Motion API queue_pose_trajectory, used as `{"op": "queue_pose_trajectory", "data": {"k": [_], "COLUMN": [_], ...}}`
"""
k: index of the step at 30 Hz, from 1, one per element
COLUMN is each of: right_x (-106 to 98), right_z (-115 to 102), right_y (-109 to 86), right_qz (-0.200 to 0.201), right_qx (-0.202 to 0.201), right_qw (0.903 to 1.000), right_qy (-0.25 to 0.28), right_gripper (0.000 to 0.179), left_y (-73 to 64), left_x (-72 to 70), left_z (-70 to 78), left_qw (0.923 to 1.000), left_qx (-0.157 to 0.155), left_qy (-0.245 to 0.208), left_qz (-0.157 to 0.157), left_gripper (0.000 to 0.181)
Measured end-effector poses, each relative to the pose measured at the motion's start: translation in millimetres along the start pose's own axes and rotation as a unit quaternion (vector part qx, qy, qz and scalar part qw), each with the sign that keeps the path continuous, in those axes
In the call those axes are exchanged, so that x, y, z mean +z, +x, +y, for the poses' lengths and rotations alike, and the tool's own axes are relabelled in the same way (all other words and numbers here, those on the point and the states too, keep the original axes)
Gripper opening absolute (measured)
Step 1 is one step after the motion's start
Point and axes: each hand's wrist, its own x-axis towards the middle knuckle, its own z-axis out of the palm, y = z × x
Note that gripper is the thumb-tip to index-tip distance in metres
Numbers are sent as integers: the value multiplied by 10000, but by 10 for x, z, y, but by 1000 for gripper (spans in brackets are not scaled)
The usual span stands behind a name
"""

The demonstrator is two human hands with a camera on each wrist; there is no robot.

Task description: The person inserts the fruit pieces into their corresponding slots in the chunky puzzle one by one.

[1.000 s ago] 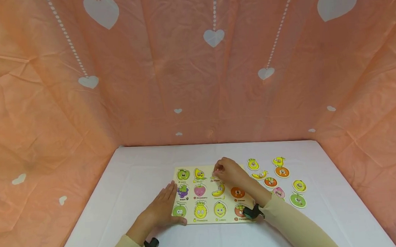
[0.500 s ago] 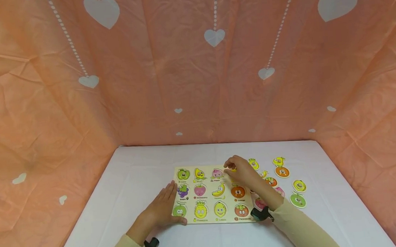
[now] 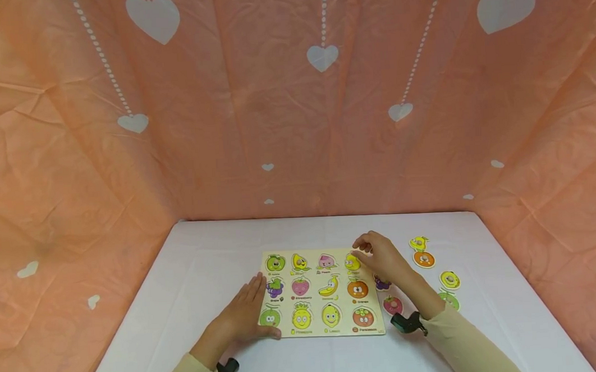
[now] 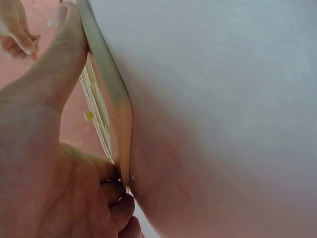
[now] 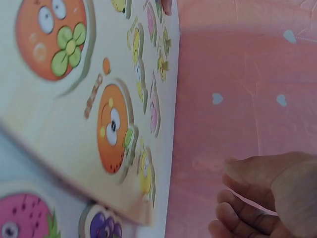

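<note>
A cream puzzle board (image 3: 347,318) printed with rows of smiling fruits lies in the head view. My left hand (image 3: 239,312) spans its near left corner: straight fingers lie along the left side, and the thumb (image 4: 69,34) presses the front edge. Two back-row fruits, the green apple (image 3: 275,263) and a yellow fruit (image 3: 299,262), carry small knobs. My right hand (image 3: 383,260) hovers at the far right corner, beside the printed yellow fruit (image 3: 352,262). Its fingers (image 5: 233,213) are loosely curled, with nothing visible between them and the thumb.
Right of the board lie loose fruit pieces: a strawberry (image 3: 392,305), grapes (image 3: 382,283), an orange (image 3: 424,260), a yellow pear (image 3: 419,243), a round yellow piece (image 3: 450,280) and a green one (image 3: 450,300). My right forearm covers others. A pink-orange cloth (image 3: 296,152) hangs around the white table.
My right hand has moved right, from over the peach picture to the board's far right corner, uncovering the peach and the yellow fruit beside it. The left hand has stayed put.
</note>
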Motion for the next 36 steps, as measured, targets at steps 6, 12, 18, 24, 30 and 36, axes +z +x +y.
{"op": "queue_pose_trajectory", "data": {"k": [6,12,18,24,30,36], "right_x": [-84,-171,-275,-385,-437,-478], "right_z": [91,178,253,315,411,494], "right_y": [-89,-179,-266,-385,-505,-613], "right_qz": [156,243,397,450,487,591], "right_qx": [109,264,354,531,682,851], "right_qw": [9998,9993,9985,9976,9963,9943], "right_qy": [43,-71,-102,-47,-171,-252], "right_gripper": [14,16,15,15,17,17], "left_y": [24,31,38,20,-9,-13], "left_x": [24,59,76,9,-5,2], "left_z": [-43,-105,-112,-28,14,12], "left_qw": [9998,9995,9995,9999,10000,10000], "left_qx": [151,290,255,135,-78,-41], "left_qy": [-97,-128,-64,-95,-3,-32], "left_qz": [8,85,162,47,21,28], "left_gripper": [136,139,138,135,135,135]}}
